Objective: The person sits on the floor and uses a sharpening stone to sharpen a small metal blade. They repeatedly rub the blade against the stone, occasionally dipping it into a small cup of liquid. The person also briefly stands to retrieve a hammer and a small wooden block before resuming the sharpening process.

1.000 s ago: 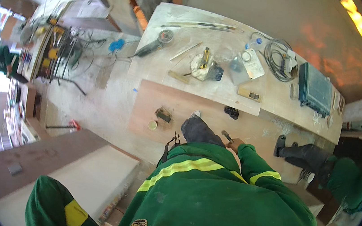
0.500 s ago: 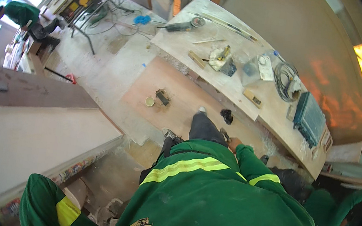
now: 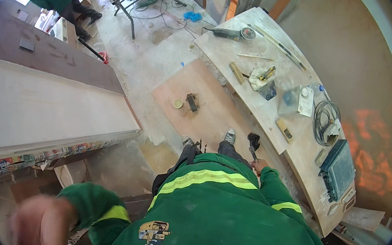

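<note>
"Green sleeves point(image 3: 270, 185) on both arms, I see. How are they held?"

"One reaches forward and down past the waist, and its right hand point(image 3: 259, 166) is wrapped around one hand tool point(image 3: 253, 153). That points away from the body, towards a single black bundle point(image 3: 253, 140); whether they touch, I can't tell."

"And the left hand point(image 3: 44, 224)?"

"Out to the side, elbow bent, looking raised towards the head. It's so blurred that I can't tell whether the fingers are spread or folded, or whether they hold anything."

"Count the rest for me."

"On the pinkish board point(image 3: 168, 92) on the floor, one cup point(image 3: 178, 103) just beside one dark block point(image 3: 192, 103). On the desk point(image 3: 260, 113), one angle grinder point(image 3: 236, 33), one coil of cable point(image 3: 324, 123), one teal case point(image 3: 339, 169) and at least two pale wooden blocks point(image 3: 236, 72)."

"Feet?"

"Two shoes point(image 3: 230, 136), toes pointing forward."
</note>
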### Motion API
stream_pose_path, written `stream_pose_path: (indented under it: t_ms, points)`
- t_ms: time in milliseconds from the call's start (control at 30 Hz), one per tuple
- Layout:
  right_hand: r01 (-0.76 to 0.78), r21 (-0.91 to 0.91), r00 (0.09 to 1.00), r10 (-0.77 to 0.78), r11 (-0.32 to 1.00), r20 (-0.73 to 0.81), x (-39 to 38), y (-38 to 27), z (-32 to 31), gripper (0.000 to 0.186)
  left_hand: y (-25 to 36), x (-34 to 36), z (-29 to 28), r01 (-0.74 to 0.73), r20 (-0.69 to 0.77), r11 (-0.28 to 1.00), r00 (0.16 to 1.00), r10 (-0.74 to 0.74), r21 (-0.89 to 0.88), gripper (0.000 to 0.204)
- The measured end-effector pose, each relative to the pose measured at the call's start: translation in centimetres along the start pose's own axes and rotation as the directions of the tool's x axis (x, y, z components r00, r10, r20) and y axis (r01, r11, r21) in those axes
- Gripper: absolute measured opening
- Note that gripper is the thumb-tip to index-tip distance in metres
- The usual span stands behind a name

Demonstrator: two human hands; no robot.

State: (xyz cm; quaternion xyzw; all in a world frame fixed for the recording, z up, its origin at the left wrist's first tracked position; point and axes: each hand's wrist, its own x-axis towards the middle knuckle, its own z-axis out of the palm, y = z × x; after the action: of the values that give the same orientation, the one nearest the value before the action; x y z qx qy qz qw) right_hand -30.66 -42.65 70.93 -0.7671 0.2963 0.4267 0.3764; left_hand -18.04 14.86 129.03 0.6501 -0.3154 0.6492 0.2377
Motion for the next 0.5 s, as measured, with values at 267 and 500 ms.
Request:
stream_pose_path:
  t_ms: [267,500]
  points:
    - [0.042,0.263,0.999,-0.043,0.964,0.000,-1.1,-3.0,-4.1,0.036,0.0,-37.9,9.9,0.402,0.534,0.393,-0.779,-0.329,0.827,0.066]
    - [0.226,-0.027,0.955,-0.216,0.974,0.203,-1.0,-10.5,-4.9,0.048,13.7,-59.0,5.2,0.601,0.605,0.391,-0.786,0.130,0.697,0.054]
